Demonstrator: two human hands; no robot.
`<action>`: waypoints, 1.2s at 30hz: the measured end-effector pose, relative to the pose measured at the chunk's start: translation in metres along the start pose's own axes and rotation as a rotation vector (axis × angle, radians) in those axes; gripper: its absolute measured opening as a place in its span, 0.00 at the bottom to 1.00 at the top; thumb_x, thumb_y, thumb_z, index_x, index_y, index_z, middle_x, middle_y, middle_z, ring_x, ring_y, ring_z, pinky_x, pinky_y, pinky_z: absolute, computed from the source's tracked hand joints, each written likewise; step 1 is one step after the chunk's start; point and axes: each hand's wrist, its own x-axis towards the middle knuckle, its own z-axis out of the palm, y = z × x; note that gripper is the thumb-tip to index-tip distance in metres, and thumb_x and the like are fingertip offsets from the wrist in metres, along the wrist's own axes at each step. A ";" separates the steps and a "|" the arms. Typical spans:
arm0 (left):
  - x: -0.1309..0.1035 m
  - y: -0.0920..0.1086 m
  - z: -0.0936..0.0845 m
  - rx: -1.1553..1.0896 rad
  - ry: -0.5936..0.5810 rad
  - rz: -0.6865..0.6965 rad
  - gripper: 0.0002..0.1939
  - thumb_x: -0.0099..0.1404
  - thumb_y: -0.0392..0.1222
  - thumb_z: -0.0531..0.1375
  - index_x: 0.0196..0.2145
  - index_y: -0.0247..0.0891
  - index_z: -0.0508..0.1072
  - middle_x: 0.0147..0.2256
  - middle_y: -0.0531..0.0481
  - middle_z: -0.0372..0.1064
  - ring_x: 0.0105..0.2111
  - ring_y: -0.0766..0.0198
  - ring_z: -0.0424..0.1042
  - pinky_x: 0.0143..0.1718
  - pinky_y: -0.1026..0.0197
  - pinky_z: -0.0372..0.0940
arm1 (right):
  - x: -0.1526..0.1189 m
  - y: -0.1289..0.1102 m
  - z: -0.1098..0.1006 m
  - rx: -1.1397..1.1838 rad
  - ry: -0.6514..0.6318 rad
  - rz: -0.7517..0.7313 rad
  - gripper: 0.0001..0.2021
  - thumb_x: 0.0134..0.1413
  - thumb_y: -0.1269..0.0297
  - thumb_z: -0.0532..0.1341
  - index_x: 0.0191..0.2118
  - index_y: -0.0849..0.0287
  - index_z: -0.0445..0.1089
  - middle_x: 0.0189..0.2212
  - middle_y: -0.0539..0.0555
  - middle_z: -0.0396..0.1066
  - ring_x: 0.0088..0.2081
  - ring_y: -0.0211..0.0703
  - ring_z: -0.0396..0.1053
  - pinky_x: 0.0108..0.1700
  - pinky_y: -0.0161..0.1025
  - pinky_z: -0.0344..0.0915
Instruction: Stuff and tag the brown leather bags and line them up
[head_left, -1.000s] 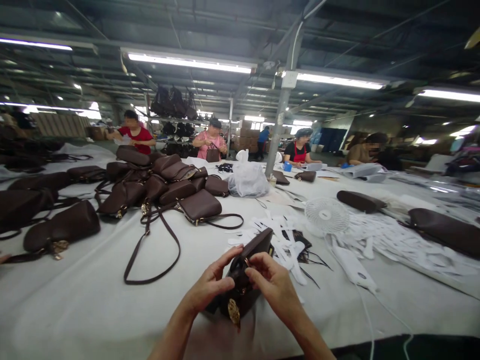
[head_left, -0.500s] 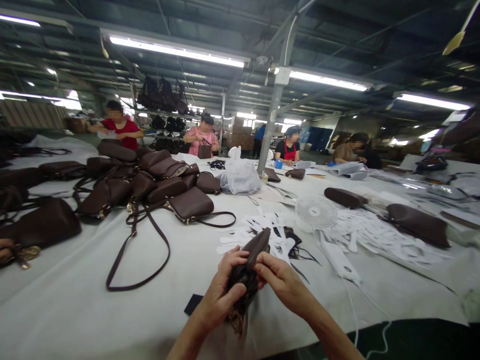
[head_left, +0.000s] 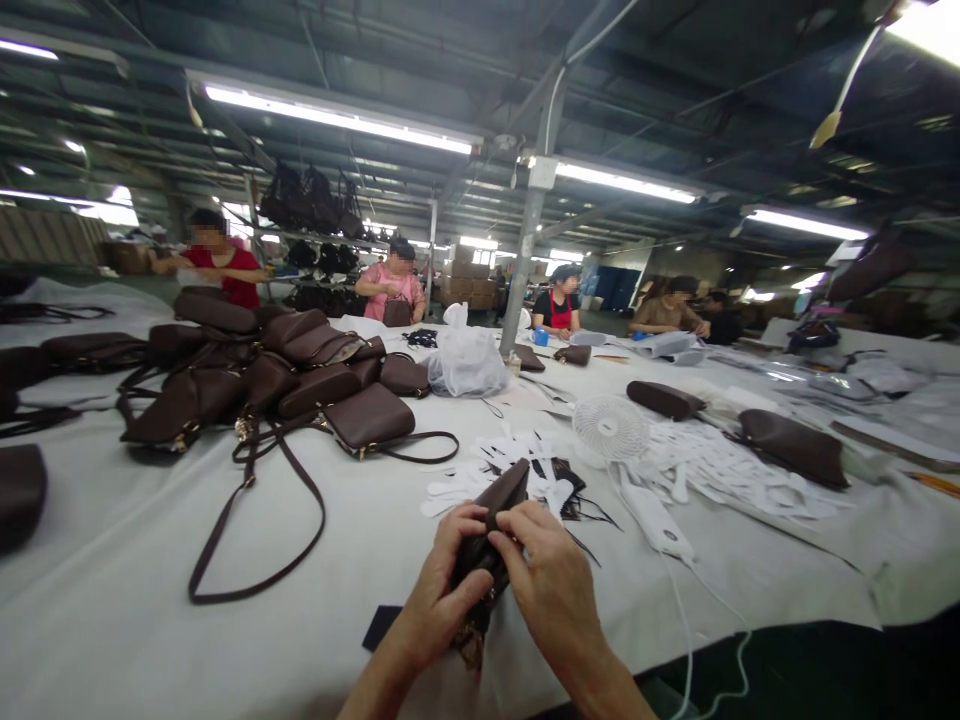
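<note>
A dark brown bag is held low over the front of the white-covered table, its narrow end pointing away from me. My left hand is closed round its left side, thumb on the near part. The fingers of my right hand pinch the bag's upper edge, close to the left fingertips. Gold-coloured hardware hangs at the bag's near end. White paper strips lie just beyond it, and a small dark card is left of my left wrist.
Brown bags are heaped at the left, one strap looping forward. A white fan with a cable stands to the right, near more strips and two brown bags. A metal post rises mid-table; several people work beyond.
My right hand has turned more upright and shifted along the bag's edge toward the left fingers. The view has swung slightly right; a hand and the bag at far left have mostly left it.
</note>
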 end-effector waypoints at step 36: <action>0.011 0.000 0.011 0.251 0.037 0.031 0.10 0.63 0.35 0.57 0.41 0.44 0.72 0.55 0.45 0.59 0.58 0.51 0.56 0.59 0.45 0.53 | -0.003 0.049 -0.017 0.635 -0.159 0.430 0.21 0.49 0.53 0.63 0.46 0.58 0.69 0.35 0.54 0.71 0.30 0.41 0.69 0.24 0.34 0.64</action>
